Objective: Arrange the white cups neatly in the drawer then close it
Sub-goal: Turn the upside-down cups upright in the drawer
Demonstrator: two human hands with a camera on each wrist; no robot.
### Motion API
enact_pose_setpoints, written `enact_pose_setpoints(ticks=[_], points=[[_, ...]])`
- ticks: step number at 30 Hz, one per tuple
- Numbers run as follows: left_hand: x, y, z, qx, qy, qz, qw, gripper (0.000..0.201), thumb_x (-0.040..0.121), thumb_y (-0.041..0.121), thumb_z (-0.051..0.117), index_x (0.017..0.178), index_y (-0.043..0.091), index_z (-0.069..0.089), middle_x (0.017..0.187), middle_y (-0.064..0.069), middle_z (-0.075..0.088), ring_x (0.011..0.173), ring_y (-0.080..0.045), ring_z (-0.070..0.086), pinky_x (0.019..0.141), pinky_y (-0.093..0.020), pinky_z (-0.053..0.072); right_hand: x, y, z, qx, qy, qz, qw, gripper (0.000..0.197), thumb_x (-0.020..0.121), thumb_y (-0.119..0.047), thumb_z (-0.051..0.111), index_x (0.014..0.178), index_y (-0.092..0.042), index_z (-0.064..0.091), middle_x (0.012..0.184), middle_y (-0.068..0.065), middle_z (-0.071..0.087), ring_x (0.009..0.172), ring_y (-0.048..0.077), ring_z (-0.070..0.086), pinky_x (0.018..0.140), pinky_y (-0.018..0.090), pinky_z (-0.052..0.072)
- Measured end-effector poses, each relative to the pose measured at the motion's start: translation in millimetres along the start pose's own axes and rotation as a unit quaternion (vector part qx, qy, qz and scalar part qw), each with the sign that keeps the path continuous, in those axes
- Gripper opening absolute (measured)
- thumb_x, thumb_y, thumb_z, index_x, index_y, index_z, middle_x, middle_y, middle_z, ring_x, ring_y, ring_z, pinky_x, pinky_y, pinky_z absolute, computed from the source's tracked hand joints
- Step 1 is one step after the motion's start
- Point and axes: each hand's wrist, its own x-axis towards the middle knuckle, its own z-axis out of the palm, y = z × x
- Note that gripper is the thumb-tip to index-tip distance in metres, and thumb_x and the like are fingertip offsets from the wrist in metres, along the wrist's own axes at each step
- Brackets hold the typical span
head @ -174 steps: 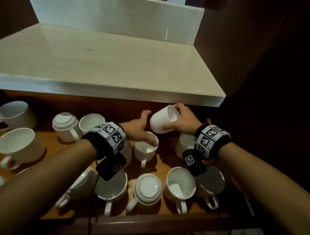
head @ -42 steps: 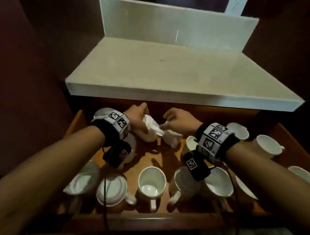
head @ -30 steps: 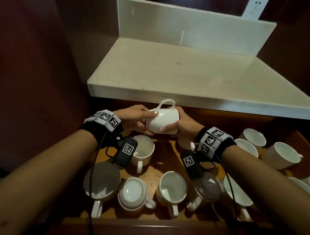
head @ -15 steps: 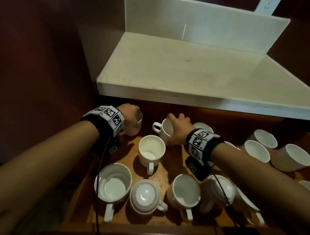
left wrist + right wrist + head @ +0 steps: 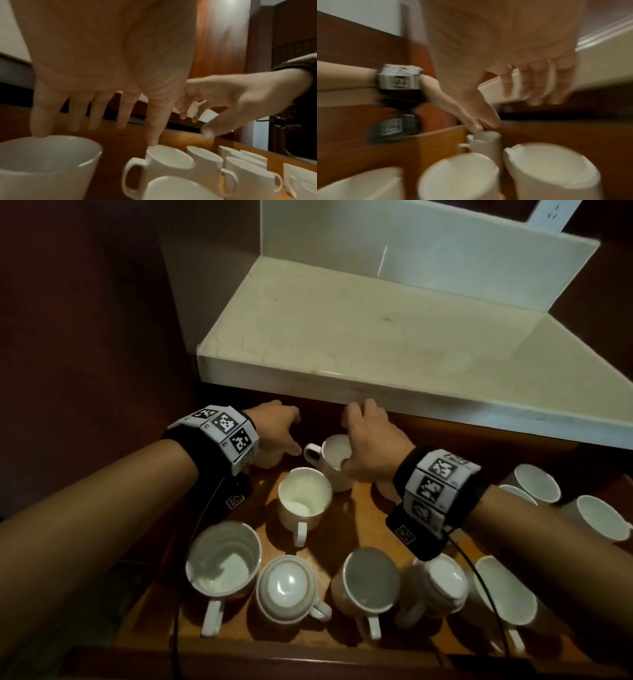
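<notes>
Several white cups stand in the open wooden drawer (image 5: pixel 363 518). One upright cup (image 5: pixel 330 455) sits in the back row with its handle to the left. My right hand (image 5: pixel 366 436) hovers just over it with relaxed fingers (image 5: pixel 530 88) and holds nothing. My left hand (image 5: pixel 277 433) is spread flat over the back-left corner. Its thumb (image 5: pixel 154 129) touches that cup's rim (image 5: pixel 169 155), and its little finger rests on the rim of the corner cup (image 5: pixel 44 159). Another upright cup (image 5: pixel 303 498) stands in front of them.
The front row has upright cups (image 5: pixel 222 559) (image 5: pixel 370 580) (image 5: pixel 507 590) and upside-down ones (image 5: pixel 286 583) (image 5: pixel 442 580). More cups (image 5: pixel 536 482) (image 5: pixel 599 518) stand at the right. A pale countertop (image 5: pixel 376 330) overhangs the drawer's rear. A dark wall is at the left.
The cup that both hands held in the air a second ago now stands upright in the back row. My right hand has let go of it and risen slightly.
</notes>
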Motion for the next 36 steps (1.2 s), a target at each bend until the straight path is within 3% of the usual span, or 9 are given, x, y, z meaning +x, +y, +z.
enact_pose_setpoints(ticks=[2,5,10,14,18,24,28,31,36], points=[[-4,7,-2,-0.005,0.003,0.010,1.000,0.060,0.087,0.036,0.065,0.138,0.012,0.044,0.135,-0.014,0.050,0.122,-0.030,0.051,0.087,-0.027,0.040,-24,-15,-14,0.037,0.040,-0.139,0.989,0.051,0.076,-0.032,0.073,0.116,-0.017,0.044,0.114,0.003,0.043,0.099,0.020,0.049,0.077,0.036,0.050],[-18,15,2,-0.005,-0.005,-0.004,1.000,0.048,0.091,0.021,0.057,0.137,0.013,0.047,0.134,-0.012,0.055,0.121,-0.029,0.053,0.092,-0.030,0.043,-56,-41,-12,0.024,-0.087,-0.313,0.945,0.033,0.082,-0.033,0.070,0.103,-0.012,0.056,0.101,0.002,0.058,0.082,0.017,0.052,0.069,0.031,0.045],[-58,10,7,0.011,-0.016,-0.018,1.000,0.032,0.098,0.014,0.043,0.128,0.012,0.055,0.104,-0.001,0.059,0.107,-0.019,0.050,0.093,-0.027,0.030,-74,-69,33,-0.129,-0.237,-0.391,0.880,0.055,0.080,-0.033,0.071,0.125,-0.009,0.053,0.117,0.013,0.055,0.104,0.028,0.056,0.074,0.033,0.047],[-83,-10,13,-0.046,-0.026,-0.037,0.998,0.029,0.097,0.028,0.043,0.121,0.027,0.060,0.110,-0.001,0.070,0.110,-0.017,0.057,0.117,-0.045,0.019,-77,-78,50,-0.085,-0.234,-0.389,0.887,0.076,0.082,-0.027,0.072,0.140,-0.005,0.028,0.121,0.018,0.056,0.106,0.033,0.058,0.067,0.031,0.039],[-108,-7,14,-0.103,0.005,-0.053,0.993,0.031,0.097,0.020,0.049,0.126,0.014,0.060,0.119,-0.003,0.067,0.118,-0.015,0.055,0.116,-0.037,0.019,-75,-76,58,-0.059,-0.249,-0.408,0.876,0.074,0.080,-0.017,0.075,0.140,-0.015,0.032,0.090,0.002,0.050,0.086,0.026,0.055,0.068,0.029,0.040],[-114,-14,21,-0.183,0.020,-0.070,0.980,0.027,0.092,0.022,0.061,0.117,0.013,0.065,0.107,-0.007,0.072,0.100,-0.022,0.067,0.084,-0.033,0.054,-73,-47,35,0.078,-0.205,-0.379,0.899,0.073,0.065,-0.035,0.085,0.126,-0.030,0.045,0.088,-0.005,0.062,0.078,0.013,0.056,0.065,0.026,0.046],[-105,1,16,-0.239,0.041,-0.048,0.969,0.032,0.096,0.037,0.052,0.103,0.009,0.067,0.096,-0.018,0.072,0.089,-0.039,0.068,0.082,-0.050,0.057,-62,-11,-6,0.229,-0.170,-0.303,0.909,0.071,0.053,-0.046,0.075,0.120,-0.039,0.051,0.109,-0.016,0.054,0.096,0.011,0.057,0.078,0.026,0.051],[-103,29,7,-0.385,-0.004,-0.031,0.922,0.047,0.097,0.053,0.037,0.100,0.011,0.059,0.075,-0.014,0.060,0.064,-0.029,0.058,0.061,-0.036,0.053,-52,15,-20,0.341,-0.115,-0.230,0.904,0.071,0.050,-0.033,0.074,0.117,-0.030,0.054,0.112,-0.007,0.056,0.100,0.015,0.059,0.075,0.028,0.057],[-90,63,-2,-0.527,-0.057,0.024,0.848,0.045,0.086,0.041,0.065,0.124,0.021,0.050,0.108,-0.014,0.064,0.083,-0.026,0.069,0.055,-0.036,0.057,-46,46,-21,0.490,-0.032,-0.151,0.858,0.069,0.050,-0.015,0.074,0.115,-0.023,0.053,0.109,0.001,0.056,0.095,0.018,0.060,0.069,0.025,0.055]])
